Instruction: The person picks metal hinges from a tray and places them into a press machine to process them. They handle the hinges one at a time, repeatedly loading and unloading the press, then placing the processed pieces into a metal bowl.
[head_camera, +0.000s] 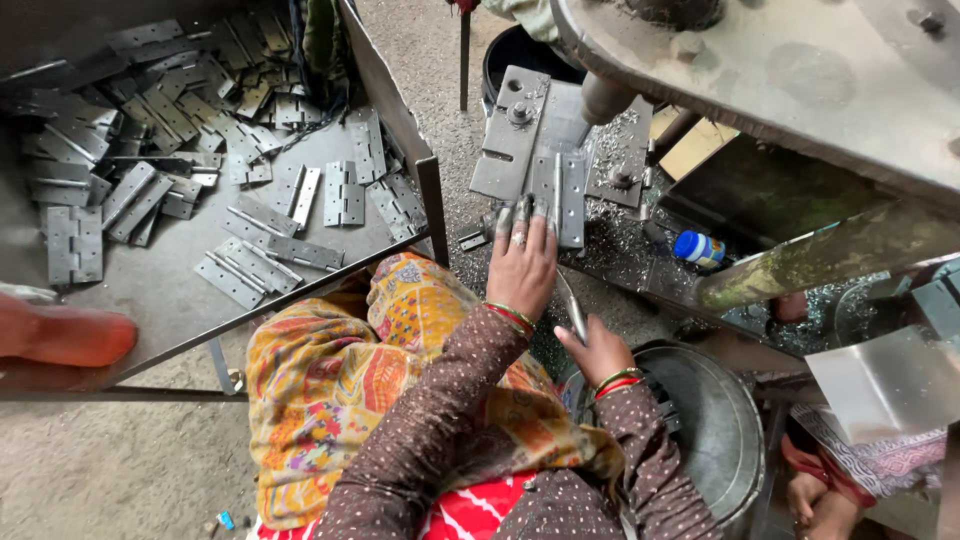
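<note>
Head view: I see left hand (521, 262) flat on a hinge (560, 195) at the drill plate (520, 135), centre top, fingers spread, pinning not gripping. Right hand (598, 350) closed round a thin metal piece (574, 312). Looks mid-batch: hinge pile (170, 150) upper left w/ many left. Bucket (715, 420) crowds lower right; blue-capped bottle (700, 248) nearby.

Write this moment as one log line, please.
left hand: presses hinge on jig | right hand: grips lever | tray: loose hinges
</note>
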